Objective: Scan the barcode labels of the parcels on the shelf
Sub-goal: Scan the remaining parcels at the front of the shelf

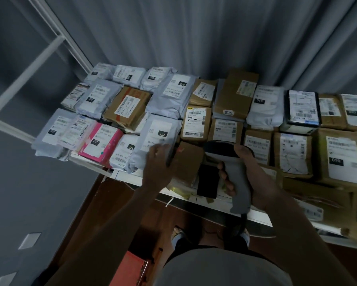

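Several labelled parcels cover the white shelf (pixel 130 178): grey poly bags, brown boxes and a pink package (pixel 100 142). My right hand (pixel 254 174) grips a grey handheld barcode scanner (pixel 233 172) by its handle, its head over the front row of boxes. My left hand (pixel 159 162) holds the near edge of a small brown box (pixel 189 159) at the shelf's front, next to a grey bag marked 231 (pixel 157 139). A black flat object (pixel 207 181) lies just below the scanner head.
A grey curtain (pixel 194 38) hangs behind the shelf, and a white shelf frame (pixel 55 32) rises at the left. More brown cartons (pixel 338 153) fill the right end. A red object (pixel 130 269) lies on the dark wooden floor by my feet.
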